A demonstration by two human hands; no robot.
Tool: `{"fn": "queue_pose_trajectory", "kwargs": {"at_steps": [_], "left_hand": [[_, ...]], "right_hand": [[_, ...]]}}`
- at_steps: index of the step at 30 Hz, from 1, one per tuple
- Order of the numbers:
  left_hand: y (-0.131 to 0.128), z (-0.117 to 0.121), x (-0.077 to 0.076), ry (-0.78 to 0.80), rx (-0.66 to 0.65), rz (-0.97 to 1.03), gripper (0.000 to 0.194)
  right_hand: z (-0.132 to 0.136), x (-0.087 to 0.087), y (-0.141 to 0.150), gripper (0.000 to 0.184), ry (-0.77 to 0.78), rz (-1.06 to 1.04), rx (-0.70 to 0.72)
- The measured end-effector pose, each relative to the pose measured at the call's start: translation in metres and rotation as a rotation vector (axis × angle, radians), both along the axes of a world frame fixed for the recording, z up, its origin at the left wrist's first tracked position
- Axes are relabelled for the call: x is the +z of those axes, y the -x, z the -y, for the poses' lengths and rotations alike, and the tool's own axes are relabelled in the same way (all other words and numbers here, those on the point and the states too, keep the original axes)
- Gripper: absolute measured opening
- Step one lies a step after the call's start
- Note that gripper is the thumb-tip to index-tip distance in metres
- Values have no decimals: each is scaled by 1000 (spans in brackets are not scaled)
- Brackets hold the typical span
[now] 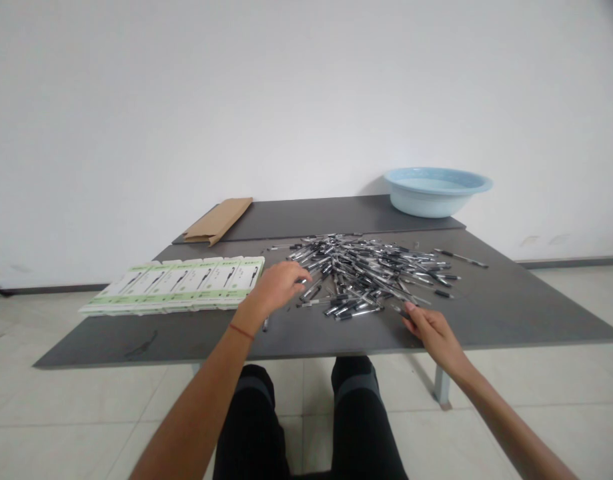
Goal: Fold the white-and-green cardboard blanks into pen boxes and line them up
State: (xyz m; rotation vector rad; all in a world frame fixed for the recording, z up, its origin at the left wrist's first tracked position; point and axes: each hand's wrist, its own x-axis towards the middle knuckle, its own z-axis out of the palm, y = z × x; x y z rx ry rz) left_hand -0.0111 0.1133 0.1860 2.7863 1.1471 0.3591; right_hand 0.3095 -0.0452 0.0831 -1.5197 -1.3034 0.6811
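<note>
A large loose pile of clear-barrelled pens with black caps and grips lies across the middle of the table. At its left edge is my left hand, fingers curled closed, with a dark pen end showing at the fingertips. Most of what it holds is hidden behind the hand. Below my left wrist a short pen end shows. My right hand, at the pile's near right side, pinches a pen between thumb and fingers; its tip points left towards the pile.
Several white-and-green pen boxes lie in an overlapping row at the left. Behind them is a brown paper bag. A light blue basin stands at the back right of the grey table, near the wall.
</note>
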Motion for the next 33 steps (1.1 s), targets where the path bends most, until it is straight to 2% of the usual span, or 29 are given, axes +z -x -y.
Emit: {"fn": "queue_pose_trajectory", "kwargs": {"at_steps": [2, 5, 8, 11, 19, 24, 28, 33], "left_hand": [[-12, 12, -4, 41, -152, 20, 21], [-40, 37, -20, 20, -276, 45, 33], [-61, 52, -39, -132, -270, -3, 45], [-64, 48, -50, -212, -243, -31, 48], [-32, 7, -45, -181, -302, 29, 23], [-23, -10, -48, -146, -322, 87, 13], [-26, -8, -45, -148, -323, 137, 14], [-49, 19, -35, -151, -372, 161, 23]], "right_hand": [[0, 0, 1, 65, -15, -4, -27], [1, 1, 2, 64, -31, -7, -60], [1, 1, 3, 65, -31, -5, -56], [0, 1, 2, 65, -28, -3, -48], [-1, -4, 0, 63, -29, -11, -29], [0, -3, 1, 63, -31, -8, -35], [0, -1, 2, 63, -35, -2, -33], [-1, -1, 2, 62, -43, 5, -44]]}}
